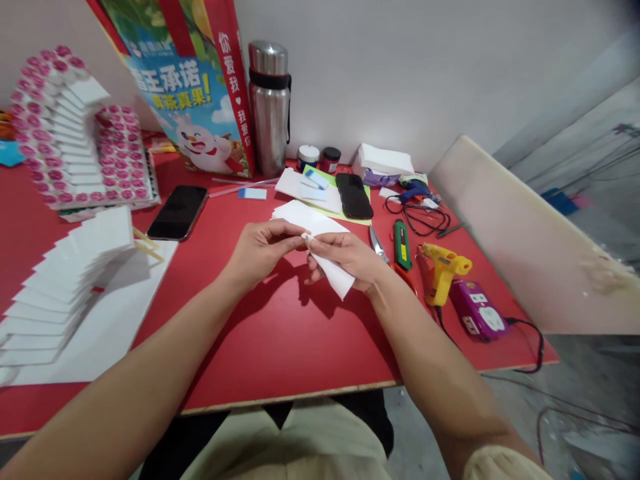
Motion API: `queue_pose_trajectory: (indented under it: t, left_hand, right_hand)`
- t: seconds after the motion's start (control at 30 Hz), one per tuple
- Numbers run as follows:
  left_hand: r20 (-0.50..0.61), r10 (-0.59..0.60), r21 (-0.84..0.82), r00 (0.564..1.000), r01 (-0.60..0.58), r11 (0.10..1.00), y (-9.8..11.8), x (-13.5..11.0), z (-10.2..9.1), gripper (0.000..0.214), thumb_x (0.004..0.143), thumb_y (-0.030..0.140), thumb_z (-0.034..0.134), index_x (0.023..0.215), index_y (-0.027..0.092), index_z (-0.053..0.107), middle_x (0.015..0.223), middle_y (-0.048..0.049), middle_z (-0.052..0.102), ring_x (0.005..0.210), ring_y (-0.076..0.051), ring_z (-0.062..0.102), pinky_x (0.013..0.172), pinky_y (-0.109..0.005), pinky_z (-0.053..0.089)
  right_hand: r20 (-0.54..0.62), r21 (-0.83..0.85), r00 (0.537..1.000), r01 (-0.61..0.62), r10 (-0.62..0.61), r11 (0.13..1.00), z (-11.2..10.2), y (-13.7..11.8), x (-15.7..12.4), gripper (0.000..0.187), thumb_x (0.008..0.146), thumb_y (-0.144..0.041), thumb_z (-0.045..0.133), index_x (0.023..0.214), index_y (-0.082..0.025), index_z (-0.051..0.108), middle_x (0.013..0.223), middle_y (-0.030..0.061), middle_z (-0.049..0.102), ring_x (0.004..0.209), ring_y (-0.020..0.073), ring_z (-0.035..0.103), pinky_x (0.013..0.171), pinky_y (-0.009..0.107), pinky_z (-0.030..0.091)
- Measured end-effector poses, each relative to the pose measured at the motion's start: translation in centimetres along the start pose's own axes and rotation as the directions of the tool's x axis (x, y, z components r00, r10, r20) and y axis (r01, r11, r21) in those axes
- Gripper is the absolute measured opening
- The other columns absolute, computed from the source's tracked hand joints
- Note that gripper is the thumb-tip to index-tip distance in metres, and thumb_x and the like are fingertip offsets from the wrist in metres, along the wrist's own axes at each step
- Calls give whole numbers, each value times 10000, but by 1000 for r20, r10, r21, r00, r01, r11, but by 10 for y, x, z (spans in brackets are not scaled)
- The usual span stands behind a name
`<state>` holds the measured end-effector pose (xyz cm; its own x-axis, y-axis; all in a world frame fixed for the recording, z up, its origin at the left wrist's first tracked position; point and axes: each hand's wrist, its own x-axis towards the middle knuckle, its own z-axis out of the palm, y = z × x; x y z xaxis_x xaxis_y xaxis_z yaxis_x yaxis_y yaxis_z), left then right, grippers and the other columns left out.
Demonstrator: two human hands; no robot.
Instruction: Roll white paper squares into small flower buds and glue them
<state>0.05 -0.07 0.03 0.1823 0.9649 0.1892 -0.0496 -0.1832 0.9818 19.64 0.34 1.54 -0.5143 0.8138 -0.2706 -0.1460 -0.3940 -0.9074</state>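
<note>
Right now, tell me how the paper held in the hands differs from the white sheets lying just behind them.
The held paper is bunched narrow at one end, while the white sheets lie flat.
The held paper is pinched by the left hand and right hand; the white sheets rest on the red table.
Both are white.

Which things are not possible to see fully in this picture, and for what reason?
In the head view:
White paper: one part, covered by the right hand.
Scissors: handles partly behind the right forearm.
Printed bag: top, cut off by upper edge.
Fanned white cards: one end, cut off by left edge.
Small jars: label print, too small.
</note>
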Motion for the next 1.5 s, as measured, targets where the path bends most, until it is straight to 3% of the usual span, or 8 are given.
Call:
queue_pose_trajectory:
  t: [0.27, 0.37, 0.5, 0.73, 1.0, 1.17, 1.33, 1.5]
  left_hand:
    - [-156, -58, -72, 986, 47, 996, -3, -4, 14, 199, 743, 304, 856, 888, 172, 823, 881, -66, 804, 842, -211, 727, 827, -347, 574]
    - [-220, 13, -4, 975, -15, 1000, -6, -7, 20, 153, 787, 279, 817, 909, 187, 828, 923, -65, 804, 881, -213, 731, 854, -353, 574]
    - [-257, 195, 177, 947, -152, 972, -7, -9, 24, 110, 845, 251, 753, 914, 210, 829, 914, -56, 786, 879, -205, 717, 840, -348, 571]
    - [-151, 465, 457, 872, -356, 815, -7, -16, 26, 210, 943, 218, 645, 1057, 242, 819, 983, -68, 772, 966, -209, 694, 926, -367, 545]
    - [-112, 84, 37, 990, -80, 996, -2, -6, 13, 158, 847, 320, 785, 953, 215, 837, 864, -48, 756, 757, -175, 675, 754, -322, 563]
    - [-89, 219, 180, 972, -200, 963, -4, -5, 13, 156, 903, 276, 714, 991, 256, 840, 828, -32, 714, 774, -172, 654, 776, -321, 536]
    - [-155, 318, 289, 935, -265, 920, -1, -9, 15, 168, 947, 256, 656, 989, 267, 818, 952, -41, 729, 932, -200, 657, 883, -345, 519]
    - [-171, 272, 271, 947, -220, 937, 0, -8, 11, 159, 944, 284, 664, 999, 248, 808, 982, -41, 740, 898, -192, 671, 887, -344, 540]
  right_hand:
    - [-330, -527, 855, 185, -401, 829, 20, 8, -4, 316, 840, -476, 762, 730, -185, 709, 579, 10, 659, 507, 148, 589, 490, 265, 430]
    - [-267, -787, 719, 222, -642, 576, 25, 15, -5, 258, 913, -376, 672, 738, -197, 731, 642, 16, 678, 594, 149, 577, 580, 284, 423]
    - [-125, -873, 677, 273, -725, 404, 26, 20, -5, 262, 978, -342, 599, 812, -202, 746, 735, 30, 727, 672, 160, 622, 663, 295, 442]
    - [-175, -824, 703, 279, -689, 493, 28, 16, -8, 291, 996, -345, 575, 779, -214, 719, 727, 33, 732, 667, 171, 656, 689, 299, 483]
    - [-73, -766, 782, 354, -620, 537, 16, 9, -10, 260, 993, -411, 601, 933, -232, 780, 785, 33, 743, 707, 184, 696, 743, 314, 537]
    - [-90, -759, 783, 346, -615, 551, 18, 10, -10, 261, 975, -439, 637, 893, -236, 778, 771, 32, 734, 718, 183, 691, 819, 331, 539]
    - [-131, -82, 974, 176, -186, 981, 19, 0, -4, 509, 928, -674, 591, 1036, -192, 714, 849, 76, 751, 697, 216, 729, 718, 377, 618]
    - [65, 239, 996, -81, 67, 968, 12, -6, 1, 424, 1052, -529, 450, 1019, -162, 660, 783, 50, 715, 615, 160, 666, 697, 384, 655]
